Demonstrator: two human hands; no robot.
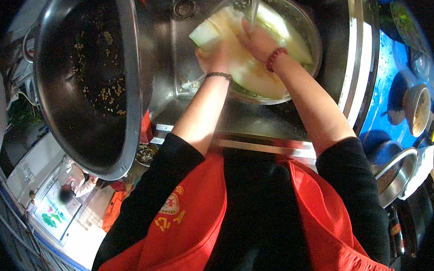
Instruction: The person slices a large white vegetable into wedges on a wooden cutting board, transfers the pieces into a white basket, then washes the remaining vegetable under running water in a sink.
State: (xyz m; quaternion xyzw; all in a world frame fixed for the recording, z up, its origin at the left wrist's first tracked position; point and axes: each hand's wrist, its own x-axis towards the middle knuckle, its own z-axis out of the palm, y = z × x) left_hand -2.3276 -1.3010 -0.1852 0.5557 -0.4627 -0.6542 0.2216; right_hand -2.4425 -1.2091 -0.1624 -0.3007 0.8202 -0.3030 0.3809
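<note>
A large piece of pale-fleshed melon with green rind, likely winter melon (208, 32), is held over a round metal basin (318, 41). My left hand (215, 57), blurred by motion, grips its lower left side. A thin stream of water (255, 7) falls beside the fingers of my right hand (261, 45), which lies against the pale flesh; whether those fingers grip it is unclear. Another melon piece (279, 24) rests in the basin's cloudy water at the right, and more pale melon (259, 82) shows below my hands.
The basin stands in a stainless-steel sink (158, 57). At left, a big metal bowl (134, 93) with seeds stuck inside rises beside the sink. A blue surface (386, 82) on the right bears a small bowl (421, 110) and a metal pan (397, 176). A person (74, 179) appears at lower left.
</note>
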